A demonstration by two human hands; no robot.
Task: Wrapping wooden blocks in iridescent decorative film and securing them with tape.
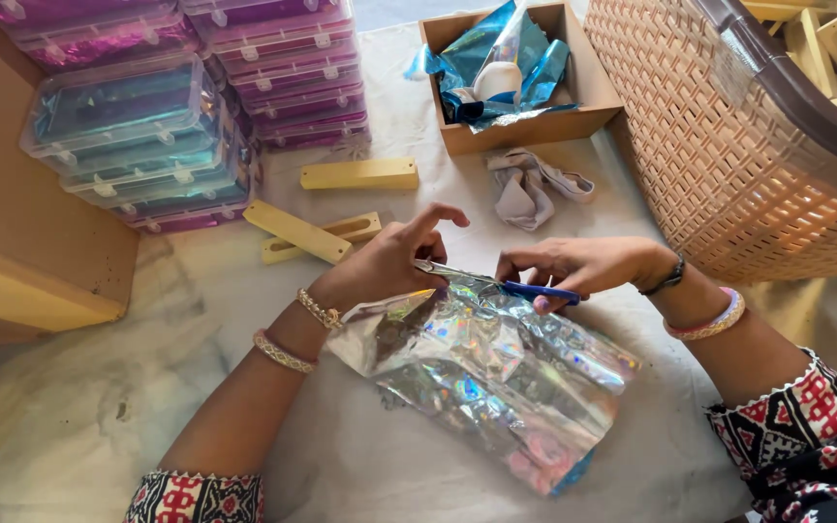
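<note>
A crinkled sheet of shiny holographic foil (496, 373) lies on the white cloth in front of me. My left hand (389, 260) pinches its upper edge, with the index finger raised. My right hand (573, 266) grips a small pair of scissors with blue handles (535, 290). Their metal blades point left along the foil's top edge, toward my left fingers. Both wrists wear bangles.
Three yellow wooden blocks (358, 174) lie beyond my hands. Stacks of clear plastic boxes (138, 136) with coloured foil stand at the back left. A cardboard box (573, 121) holds blue foil, next to a grey rag (530, 184). A woven plastic basket (728, 145) stands at right.
</note>
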